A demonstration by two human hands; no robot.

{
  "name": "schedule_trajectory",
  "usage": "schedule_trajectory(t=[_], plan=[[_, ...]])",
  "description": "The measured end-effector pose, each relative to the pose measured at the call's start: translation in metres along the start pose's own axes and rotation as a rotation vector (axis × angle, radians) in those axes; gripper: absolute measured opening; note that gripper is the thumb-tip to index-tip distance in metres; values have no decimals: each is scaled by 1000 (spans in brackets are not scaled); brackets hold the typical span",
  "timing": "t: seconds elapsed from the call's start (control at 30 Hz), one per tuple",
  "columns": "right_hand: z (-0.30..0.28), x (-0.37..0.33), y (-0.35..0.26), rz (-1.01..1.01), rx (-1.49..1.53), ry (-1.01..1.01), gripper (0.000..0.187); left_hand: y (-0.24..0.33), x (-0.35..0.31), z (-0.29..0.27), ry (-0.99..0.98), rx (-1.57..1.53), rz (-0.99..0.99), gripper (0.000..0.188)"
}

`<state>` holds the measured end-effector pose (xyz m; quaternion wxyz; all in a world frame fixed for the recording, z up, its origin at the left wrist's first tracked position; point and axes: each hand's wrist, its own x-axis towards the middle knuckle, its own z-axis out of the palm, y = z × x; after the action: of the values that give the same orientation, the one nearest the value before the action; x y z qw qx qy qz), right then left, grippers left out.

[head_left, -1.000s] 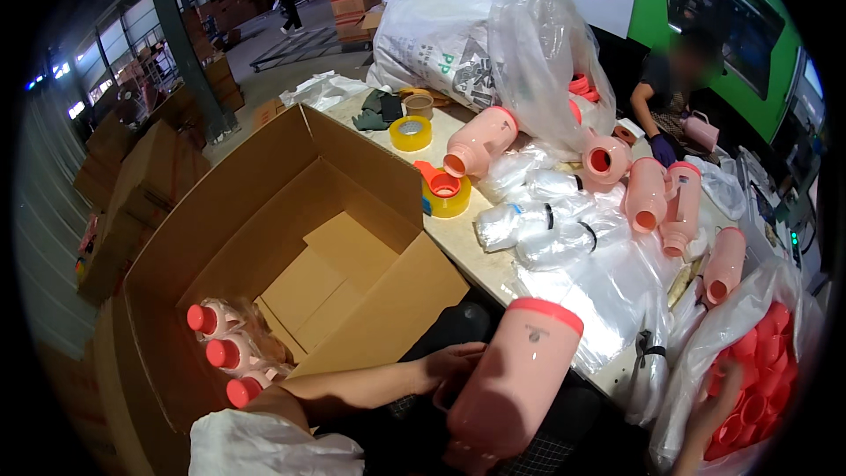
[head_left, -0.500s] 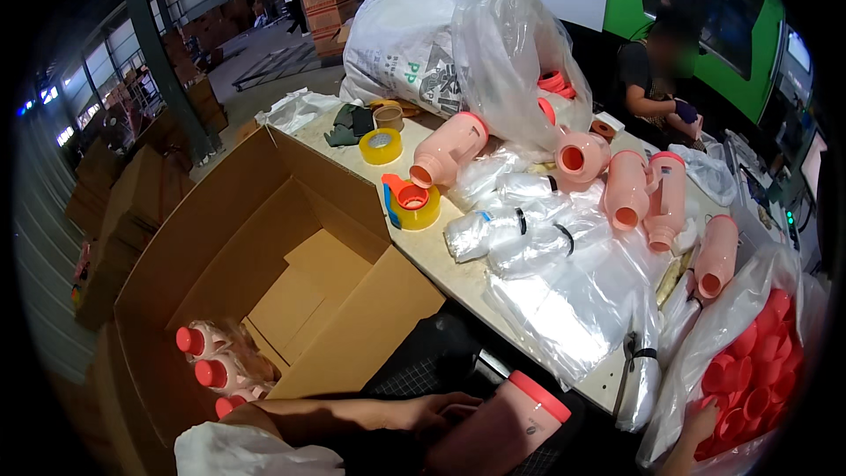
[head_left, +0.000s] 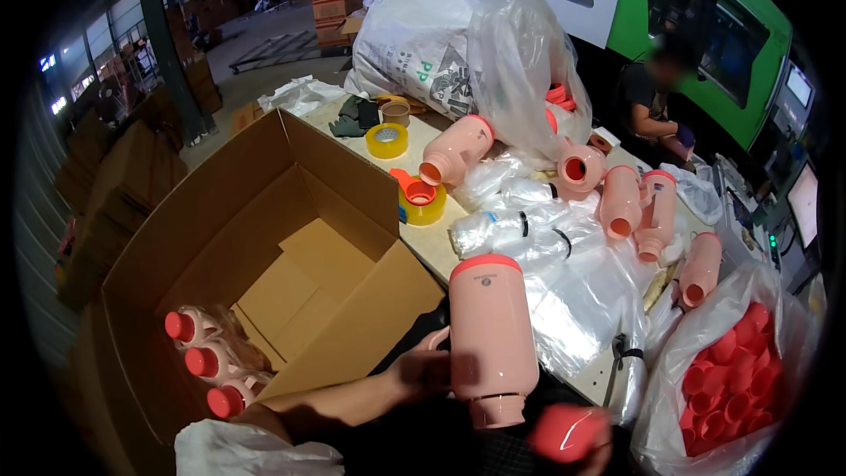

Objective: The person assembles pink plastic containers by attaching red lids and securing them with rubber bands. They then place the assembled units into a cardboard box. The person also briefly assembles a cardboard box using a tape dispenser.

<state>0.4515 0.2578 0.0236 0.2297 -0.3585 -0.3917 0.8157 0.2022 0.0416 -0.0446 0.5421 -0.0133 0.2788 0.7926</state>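
Observation:
My left hand (head_left: pixel 426 372) is closed round the handle of a pink plastic jug (head_left: pixel 493 330). The jug is tipped neck-down toward me, with its red-rimmed base pointing away. Just right of the neck, a red cup-shaped cap (head_left: pixel 564 432) is in my right hand (head_left: pixel 601 451); the hand is partly hidden behind the cap and in shadow. Cap and neck are close, but I cannot tell whether they touch. To the right, a clear plastic bag (head_left: pixel 656 427) holds many similar red caps (head_left: pixel 731 379).
At left stands an open cardboard box (head_left: pixel 339 322) with several red-capped jugs (head_left: pixel 204 361) inside. The table carries uncapped pink jugs (head_left: pixel 620 198), clear plastic sleeves (head_left: pixel 573 291), yellow tape rolls (head_left: pixel 388 141) and a white sack (head_left: pixel 414 44). A person (head_left: pixel 656 97) sits at the back right.
The jug has risen and swung upright in view, its neck now downward. My right hand has come from the bag of caps to the jug's neck, bringing a red cap.

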Motion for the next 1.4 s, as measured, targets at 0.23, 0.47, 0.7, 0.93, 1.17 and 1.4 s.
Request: schedule_trajectory(t=[0.23, 0.47, 0.7, 0.93, 1.17, 1.4], plan=[[-4, -38, 108, -27, 79, -467, 53, 22, -30, -13, 119, 93, 21, 77], [-3, -78, 208, 14, -394, -278, 85, 17, -45, -22, 43, 514, -2, 66], [1, -84, 141, 22, -264, -204, 49, -4, -82, -9, -84, 649, -20, 64], [-17, -14, -3, -259, -44, -271, 73, -45, -67, 38, -611, 1471, 239, 53], [-31, 6, 0, -312, -751, -547, 44, -37, -56, 63, -419, 1345, -76, 52], [-25, 40, 10, -392, -701, -545, 40, -14, 4, 142, -693, 1247, 387, 44]])
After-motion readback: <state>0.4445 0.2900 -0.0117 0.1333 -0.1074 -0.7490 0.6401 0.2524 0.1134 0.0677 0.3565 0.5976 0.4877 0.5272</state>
